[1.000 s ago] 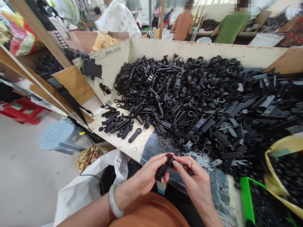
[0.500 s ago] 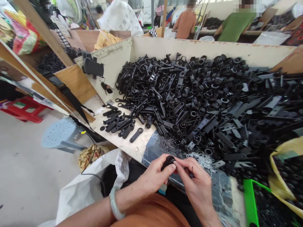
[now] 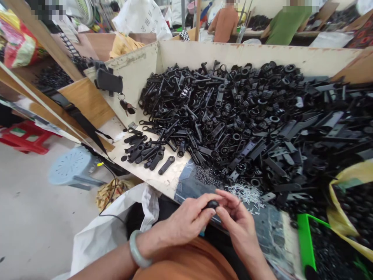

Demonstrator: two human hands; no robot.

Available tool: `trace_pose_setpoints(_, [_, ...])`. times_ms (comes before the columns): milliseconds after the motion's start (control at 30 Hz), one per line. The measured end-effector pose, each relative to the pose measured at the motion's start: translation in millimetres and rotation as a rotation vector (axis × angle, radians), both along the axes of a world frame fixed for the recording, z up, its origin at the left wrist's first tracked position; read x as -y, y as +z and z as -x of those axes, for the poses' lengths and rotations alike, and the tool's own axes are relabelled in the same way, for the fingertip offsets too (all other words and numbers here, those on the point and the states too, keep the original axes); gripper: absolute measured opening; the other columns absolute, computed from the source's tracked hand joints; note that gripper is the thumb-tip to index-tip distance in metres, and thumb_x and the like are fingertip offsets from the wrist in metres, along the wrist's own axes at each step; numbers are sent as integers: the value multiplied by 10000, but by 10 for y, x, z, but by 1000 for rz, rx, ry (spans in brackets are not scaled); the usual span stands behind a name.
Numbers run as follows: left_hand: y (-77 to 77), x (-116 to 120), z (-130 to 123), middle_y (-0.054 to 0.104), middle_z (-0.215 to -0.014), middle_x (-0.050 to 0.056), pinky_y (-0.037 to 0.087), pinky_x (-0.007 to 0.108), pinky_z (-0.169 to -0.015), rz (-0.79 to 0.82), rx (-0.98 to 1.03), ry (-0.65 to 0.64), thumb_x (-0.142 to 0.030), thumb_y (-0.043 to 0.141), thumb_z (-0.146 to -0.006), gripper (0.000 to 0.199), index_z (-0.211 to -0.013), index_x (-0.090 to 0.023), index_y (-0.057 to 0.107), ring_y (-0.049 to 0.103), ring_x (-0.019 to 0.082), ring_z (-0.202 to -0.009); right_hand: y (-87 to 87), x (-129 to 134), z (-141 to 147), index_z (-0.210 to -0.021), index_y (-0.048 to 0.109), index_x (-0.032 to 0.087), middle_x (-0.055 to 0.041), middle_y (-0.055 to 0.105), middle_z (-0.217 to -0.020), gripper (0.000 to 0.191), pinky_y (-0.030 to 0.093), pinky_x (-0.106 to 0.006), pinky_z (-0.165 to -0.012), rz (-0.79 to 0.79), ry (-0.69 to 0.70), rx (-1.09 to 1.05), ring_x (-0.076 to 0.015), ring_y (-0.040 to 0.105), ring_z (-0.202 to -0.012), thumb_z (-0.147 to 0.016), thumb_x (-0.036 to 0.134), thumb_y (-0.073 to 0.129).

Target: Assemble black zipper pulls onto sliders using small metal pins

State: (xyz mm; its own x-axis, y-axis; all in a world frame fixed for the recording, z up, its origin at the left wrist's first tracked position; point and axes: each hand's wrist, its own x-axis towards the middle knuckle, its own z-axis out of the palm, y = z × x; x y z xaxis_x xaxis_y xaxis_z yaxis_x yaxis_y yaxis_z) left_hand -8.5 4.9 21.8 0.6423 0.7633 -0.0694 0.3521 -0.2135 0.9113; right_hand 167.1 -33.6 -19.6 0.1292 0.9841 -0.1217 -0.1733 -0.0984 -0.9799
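A small round black part [image 3: 212, 204] is pinched between the fingertips of both hands, low in the middle of the view. My left hand [image 3: 189, 217], below a pale green bangle [image 3: 138, 249], grips it from the left. On its other side my right hand [image 3: 237, 217] has thumb and fingers closed on the same part. Just beyond the hands lie silver pins [image 3: 244, 193] and tiny dark pieces [image 3: 205, 174] on a dark mat [image 3: 186, 189]. Behind them rises a heap of black plastic parts [image 3: 215, 112].
Several flat black pieces [image 3: 145, 151] lie on the board at left. A green crate [image 3: 305, 241] and yellow bag [image 3: 344, 194] stand at right. Keys [image 3: 127, 108] hang at the left wall. A white sack [image 3: 99, 237] and blue stool [image 3: 71, 165] are lower left. People work beyond.
Both hands have turned the black part, which now shows a smooth rounded face. The right fingers have lifted and spread somewhat, and the whole view has shifted slightly.
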Motion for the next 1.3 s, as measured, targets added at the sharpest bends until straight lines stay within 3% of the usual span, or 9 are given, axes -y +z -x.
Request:
trace_pose_setpoints(100, [-77, -25, 21, 691, -1018, 77, 529, 371, -849, -356, -295, 49, -219, 387, -1036, 360, -1347, -221, 568, 639, 219, -916, -31, -45, 55, -1210, 730, 226, -20, 656, -827, 483, 309, -186, -402, 92, 6, -87, -48, 359, -476, -827, 515, 788])
trace_pose_setpoints(167, [-118, -33, 26, 686, -1102, 100, 517, 444, -920, -423, -371, 73, -151, 386, -1004, 436, -1415, -229, 511, 632, 258, -1020, -45, -115, 82, -1221, 735, 226, -34, 679, -868, 542, 271, -185, -397, 152, -30, -122, -39, 329, -476, -778, 525, 827])
trace_pose_setpoints(267, [-137, -52, 43, 655, -1243, 114, 494, 466, -992, -158, -230, 201, -182, 498, -950, 499, -1444, -232, 438, 614, 262, -1126, -68, -227, 90, -1126, 783, 197, -2, 632, -720, 537, 222, -183, -403, 218, -34, -134, -35, 279, -469, -717, 535, 864])
trace_pose_setpoints(400, [-110, -107, 60, 648, -813, 13, 512, 311, -704, 515, 86, 256, -301, 613, -875, 296, -1135, -186, 531, 615, 169, -740, -90, -310, 56, -1080, 818, 217, -6, 603, -725, 433, 249, -198, -432, 136, 57, 13, -63, 337, -508, -793, 541, 796])
trace_pose_setpoints(533, [-61, -122, 49, 597, -665, -42, 428, 234, -562, 812, 298, 204, -372, 662, -829, 293, -988, -193, 494, 549, 98, -540, -68, -331, 20, -1058, 828, 257, -54, 652, -929, 342, 375, -220, -508, -30, 131, 210, -137, 529, -707, -879, 522, 708])
trace_pose_setpoints(667, [-36, -89, 35, 655, -769, -13, 313, 205, -457, 908, 351, 203, -411, 642, -856, 326, -1027, -202, 458, 526, 59, -453, -66, -330, -21, -1131, 804, 250, -43, 661, -854, 389, 464, -248, -600, -20, 218, 275, -162, 577, -741, -939, 535, 621])
trace_pose_setpoints(833, [-70, -60, 32, 555, -665, -72, 230, 200, -436, 898, 350, 240, -399, 664, -854, 312, -978, -203, 454, 373, 25, -429, -134, -314, -53, -1164, 792, 242, -54, 710, -905, 437, 521, -302, -772, 11, 246, 250, -189, 632, -829, -893, 563, 673])
trace_pose_setpoints(1033, [-107, -45, 50, 548, -672, -66, 199, 212, -440, 888, 305, 236, -414, 652, -878, 311, -977, -207, 442, 358, 28, -435, -192, -294, -72, -1173, 790, 246, -7, 623, -768, 404, 440, -272, -613, -2, 247, 341, -139, 500, -637, -861, 492, 721])
trace_pose_setpoints(1300, [-201, -25, 86, 590, -688, -41, 229, 207, -457, 929, 297, 177, -385, 619, -903, 267, -1025, -186, 488, 391, 40, -455, -154, -322, -155, -1200, 775, 229, -31, 637, -818, 397, 499, -299, -725, -74, 361, 408, -180, 600, -779, -929, 487, 643])
